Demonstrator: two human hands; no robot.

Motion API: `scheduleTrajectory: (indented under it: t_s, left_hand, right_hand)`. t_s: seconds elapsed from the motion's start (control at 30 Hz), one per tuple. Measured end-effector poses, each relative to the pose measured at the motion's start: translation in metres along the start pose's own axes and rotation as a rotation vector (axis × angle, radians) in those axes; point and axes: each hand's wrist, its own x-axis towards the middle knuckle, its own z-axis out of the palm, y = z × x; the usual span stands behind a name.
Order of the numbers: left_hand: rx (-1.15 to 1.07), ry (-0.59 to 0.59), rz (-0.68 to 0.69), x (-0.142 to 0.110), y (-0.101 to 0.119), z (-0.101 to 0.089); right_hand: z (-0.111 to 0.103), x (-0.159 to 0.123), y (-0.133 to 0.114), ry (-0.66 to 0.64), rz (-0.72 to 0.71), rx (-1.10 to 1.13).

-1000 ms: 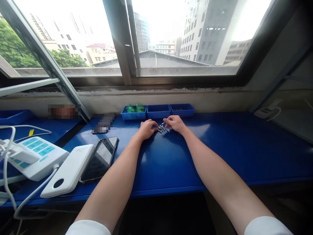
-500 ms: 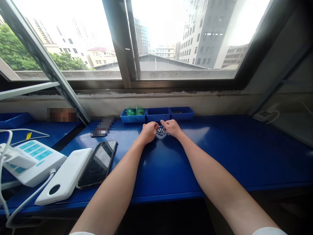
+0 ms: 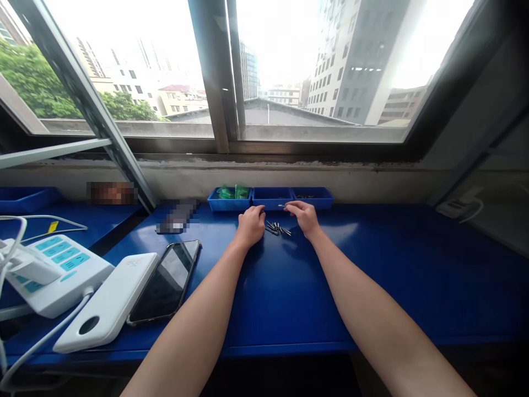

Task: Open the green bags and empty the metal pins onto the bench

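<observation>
A small pile of slim metal pins or screws [image 3: 279, 228], silver and dark, lies on the blue tabletop between my two hands. Just left of the pile is my left hand [image 3: 251, 227], its fingers curled together; whatever may be inside them is hidden. My right hand [image 3: 305, 216], to the right and slightly above the pile, pinches a small slim metal piece [image 3: 281, 206] whose tip points left, in front of the middle bin. Its exact kind is too small to tell.
Three joined blue bins stand at the back: a left bin [image 3: 230, 204] with green plastic bags, a middle bin [image 3: 270, 204], and a right bin [image 3: 324, 202] with small parts. On the left lie a phone [image 3: 167, 281], a white power bank [image 3: 109, 298] and a power strip [image 3: 61, 270] with cables.
My hands have drawn apart, uncovering more of the metal pile. The right hand has moved right with a small metal piece in its fingers. The view has shifted slightly.
</observation>
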Motion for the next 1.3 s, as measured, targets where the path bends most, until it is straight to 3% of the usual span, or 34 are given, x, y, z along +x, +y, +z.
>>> scheduleTrajectory:
  t_s: [0.1,0.23,0.4,0.6,0.83,1.03,1.3]
  left_hand:
    - [0.034,-0.021,-0.074,0.002,-0.007,-0.002]
    - [0.066,-0.101,-0.125,0.003,-0.013,-0.005]
    - [0.080,-0.187,-0.073,0.002,-0.012,-0.004]
    - [0.084,-0.318,-0.054,0.002,-0.012,-0.009]
    - [0.126,-0.381,-0.034,-0.001,-0.007,-0.015]
    - [0.118,-0.398,-0.004,-0.001,-0.008,-0.015]
    - [0.150,-0.426,0.024,0.000,-0.007,-0.010]
  right_hand:
    - [-0.011,0.008,0.005,0.185,-0.011,-0.161]
    - [-0.023,0.013,0.005,0.287,-0.051,-0.443]
    - [-0.029,0.016,0.005,0.235,-0.052,-0.720]
    - [-0.020,0.006,0.008,0.235,-0.104,-0.798]
    - [0.012,-0.013,0.008,-0.058,-0.351,-0.761]
    - [0.019,-0.016,0.013,-0.318,-0.326,-0.759]
    - [0.019,-0.018,0.008,-0.363,-0.321,-0.782]
